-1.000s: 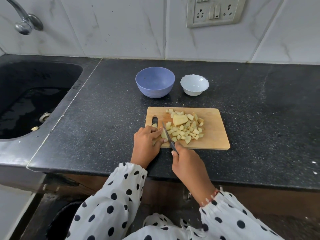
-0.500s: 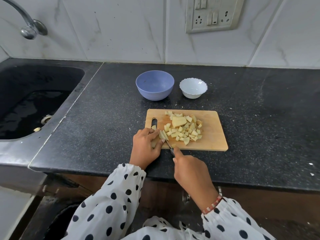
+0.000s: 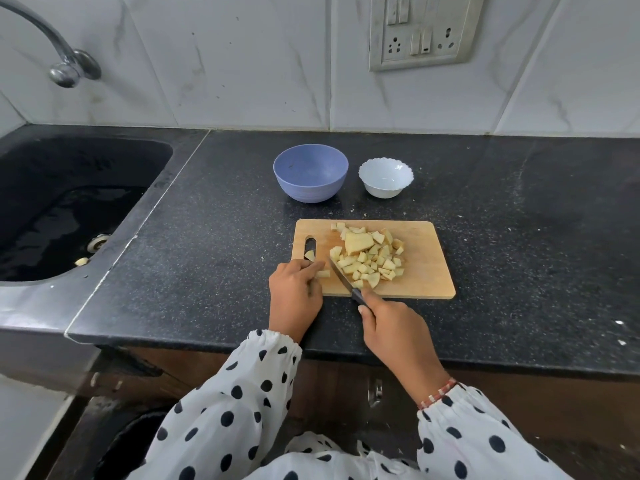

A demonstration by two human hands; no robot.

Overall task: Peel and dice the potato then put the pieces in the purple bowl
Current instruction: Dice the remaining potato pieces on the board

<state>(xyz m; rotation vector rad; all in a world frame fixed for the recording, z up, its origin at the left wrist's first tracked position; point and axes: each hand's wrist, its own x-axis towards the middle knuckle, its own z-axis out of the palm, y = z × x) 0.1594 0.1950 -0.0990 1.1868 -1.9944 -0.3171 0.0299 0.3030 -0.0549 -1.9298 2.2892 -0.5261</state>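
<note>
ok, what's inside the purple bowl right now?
Nothing yet: the purple bowl shows only its bare inner wall with a small dark speck. The nearest part of the bottom is hidden behind the front rim. The diced potato is all on the cutting board.

no legible text, labels or brand marks anywhere (switch plate [image 3: 425, 31] unmarked too)

Your sleeves [image 3: 242, 403] are white with black polka dots, gathered at elastic cuffs; your right wrist wears a red-and-white beaded bracelet [image 3: 437, 394]; both hands are bare.
</note>
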